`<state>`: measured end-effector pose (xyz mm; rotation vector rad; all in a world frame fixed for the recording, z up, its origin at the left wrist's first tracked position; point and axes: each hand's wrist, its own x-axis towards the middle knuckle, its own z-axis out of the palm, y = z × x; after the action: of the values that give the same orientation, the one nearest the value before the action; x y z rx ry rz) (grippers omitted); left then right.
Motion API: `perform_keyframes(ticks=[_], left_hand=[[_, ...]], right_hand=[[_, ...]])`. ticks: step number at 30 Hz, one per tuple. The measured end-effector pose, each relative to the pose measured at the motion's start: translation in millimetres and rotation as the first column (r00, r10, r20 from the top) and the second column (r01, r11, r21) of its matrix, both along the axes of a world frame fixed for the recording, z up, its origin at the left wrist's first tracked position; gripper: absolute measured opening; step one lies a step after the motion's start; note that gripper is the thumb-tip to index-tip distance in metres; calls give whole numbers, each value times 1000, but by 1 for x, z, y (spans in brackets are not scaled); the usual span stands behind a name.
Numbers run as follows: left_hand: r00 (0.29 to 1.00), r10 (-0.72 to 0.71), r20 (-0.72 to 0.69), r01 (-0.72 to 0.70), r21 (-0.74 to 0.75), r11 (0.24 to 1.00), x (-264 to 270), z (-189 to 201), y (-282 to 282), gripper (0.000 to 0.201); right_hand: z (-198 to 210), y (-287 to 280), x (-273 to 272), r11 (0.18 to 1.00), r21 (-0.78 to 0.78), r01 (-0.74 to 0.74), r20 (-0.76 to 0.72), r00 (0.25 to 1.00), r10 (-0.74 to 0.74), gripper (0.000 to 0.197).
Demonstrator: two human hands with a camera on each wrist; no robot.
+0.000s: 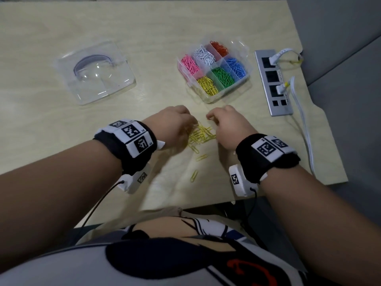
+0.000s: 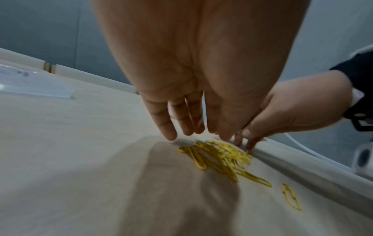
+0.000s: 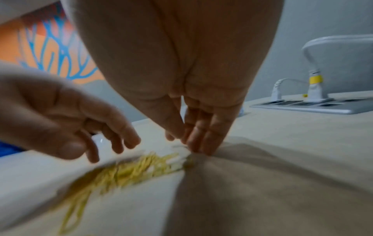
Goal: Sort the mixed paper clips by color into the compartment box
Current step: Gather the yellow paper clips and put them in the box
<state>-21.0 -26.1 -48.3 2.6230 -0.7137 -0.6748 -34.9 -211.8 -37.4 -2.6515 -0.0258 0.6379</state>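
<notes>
A loose pile of yellow paper clips (image 1: 201, 135) (image 2: 222, 156) (image 3: 131, 172) lies on the table between my hands. My left hand (image 1: 190, 125) (image 2: 189, 132) reaches down with nearly straight fingers, its tips at the pile's left edge and holding nothing. My right hand (image 1: 210, 117) (image 3: 193, 146) points its straight, bunched fingers at the table by the pile's right edge. The clear compartment box (image 1: 246, 58) stands beyond the pile, with pink, white, red, blue, green and yellow clips in separate compartments.
Two stray yellow clips (image 1: 201, 157) (image 1: 194, 176) lie nearer to me than the pile. A clear plastic lid (image 1: 94, 73) sits at the left of the table (image 1: 144, 34). At the right edge is a grey socket strip (image 1: 272, 81) with white cables plugged in.
</notes>
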Motion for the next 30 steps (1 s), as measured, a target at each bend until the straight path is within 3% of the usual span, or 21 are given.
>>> perform_keyframes(ticks=[3,6,8,11,14,16,19,21,27,30], left_hand=[[988,142,52,-146,85,986,-2,4,15,59],[951,309,11,-303,227,926,-13,6,24,56],[953,301,-42,-285,223,932,-22,2,17,58],[969,221,-114,-196,195,961,-36,-3,2,82],[976,198,-88,-177,204,963,-40,-3,-3,98],[984,173,-48,-157,245,957,-39,-3,-6,102],[989,149,-16,-141,244,960,-27,-2,-11,95],[994,112,-9,-108,204,973,-17,0,-15,76],[998,52,24,-56,202,978,1,-3,-25,40],[996,69,52,-79,206,975,4,-6,-28,29]], right_hand=[[8,-18,-7,988,-80,135,-10,991,-136,47],[10,-26,-22,949,-266,169,-130,969,-209,42],[9,-19,-32,956,-256,144,-169,967,-191,43],[7,-1,-47,985,-154,79,-187,976,-108,53],[0,16,-61,990,-136,23,-196,979,-50,94],[-9,24,-69,986,-167,10,-129,991,-32,100],[-13,27,-59,989,-95,114,-7,993,-115,100],[-14,23,-44,992,-72,102,30,995,-100,93],[-19,15,-14,989,-115,-90,106,989,102,26],[-23,16,-8,987,-138,-78,163,981,100,17]])
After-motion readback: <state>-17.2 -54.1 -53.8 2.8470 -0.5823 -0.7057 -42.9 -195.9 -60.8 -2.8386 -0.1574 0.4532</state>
